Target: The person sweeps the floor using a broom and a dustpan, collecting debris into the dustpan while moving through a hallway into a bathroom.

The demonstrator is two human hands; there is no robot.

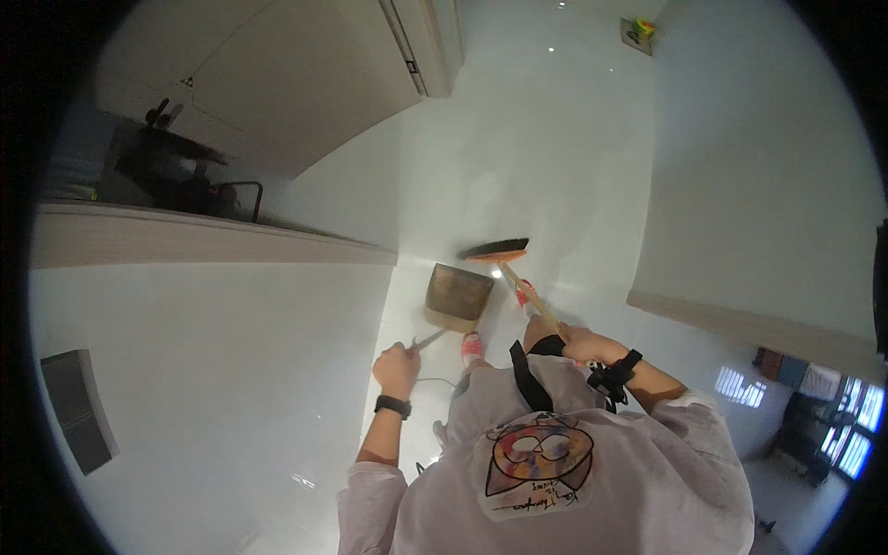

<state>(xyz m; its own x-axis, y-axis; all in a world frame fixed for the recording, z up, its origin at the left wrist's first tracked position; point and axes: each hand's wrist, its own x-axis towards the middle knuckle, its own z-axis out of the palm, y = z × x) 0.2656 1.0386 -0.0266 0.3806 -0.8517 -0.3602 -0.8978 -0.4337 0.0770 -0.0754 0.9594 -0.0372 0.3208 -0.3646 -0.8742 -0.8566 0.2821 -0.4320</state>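
My left hand [397,371] grips the upper end of the handle of a long-handled dustpan [459,295], whose pan rests on the pale floor tiles before my feet. In my right hand [586,344] is the pale stick of a broom [497,255]. The broom's orange head with dark bristles touches the floor just beyond the pan and a little to its right. The pan looks dark and worn inside; whether anything lies in it I cannot tell. Pink shoes [471,345] show close to the dustpan and the broomstick.
On the left, a wall edge [277,252] ends near the dustpan, beside an open doorway and a door [312,76]. A wall [749,194] runs along the right. A small mat or board [635,37] with a yellow-green object lies at the far right corner. Furniture stands at the lower right.
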